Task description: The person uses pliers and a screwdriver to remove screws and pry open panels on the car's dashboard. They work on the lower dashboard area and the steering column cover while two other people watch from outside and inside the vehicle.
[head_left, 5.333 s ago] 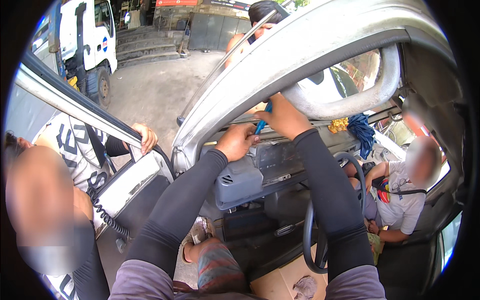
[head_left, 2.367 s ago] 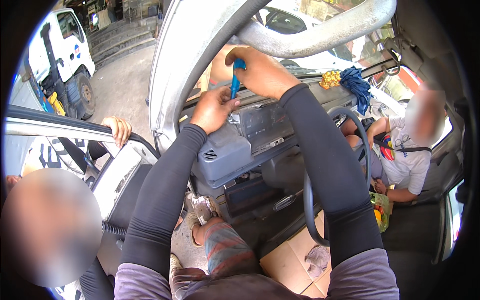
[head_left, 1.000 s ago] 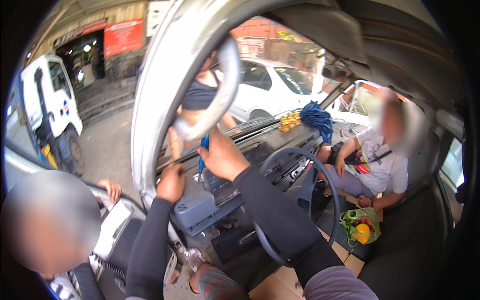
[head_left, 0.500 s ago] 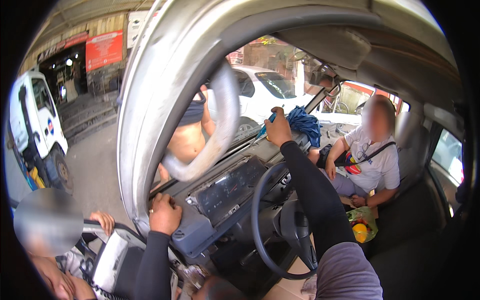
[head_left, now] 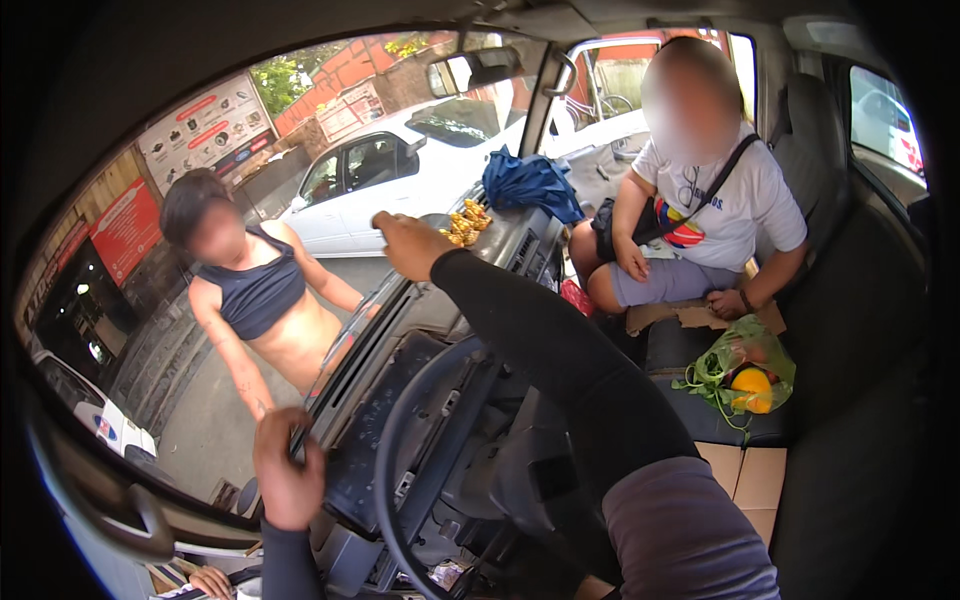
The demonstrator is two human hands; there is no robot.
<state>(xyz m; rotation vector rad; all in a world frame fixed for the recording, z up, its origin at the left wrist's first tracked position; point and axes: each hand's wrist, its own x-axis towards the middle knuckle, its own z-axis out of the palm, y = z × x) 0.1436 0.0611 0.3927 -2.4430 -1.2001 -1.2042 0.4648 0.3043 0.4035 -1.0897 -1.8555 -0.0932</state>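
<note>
My right hand (head_left: 412, 248) is held over the dashboard (head_left: 430, 312), close to the windscreen. Its fingers are curled, and whatever they may hold is hidden. Beside it lie a bunch of gold-coloured ornaments (head_left: 466, 222) and a folded blue umbrella (head_left: 530, 185). My left hand (head_left: 288, 470) is at the left end of the dashboard, its fingers bent around something dark that I cannot make out. Between my arms are the dark instrument panel (head_left: 350, 475) and the steering wheel (head_left: 388, 440).
A person (head_left: 690, 220) sits on the passenger side, near a plastic bag (head_left: 785, 365) of produce and flat cardboard (head_left: 762, 485). Another person (head_left: 270, 300) stands outside beyond the windscreen. A further hand (head_left: 210, 582) shows at lower left. A white car (head_left: 365, 195) is parked outside.
My view has moved inward and turned, bringing the windscreen and cab into fuller view. The blue-handled tool seen earlier in my right hand no longer shows. My left hand has curled more tightly.
</note>
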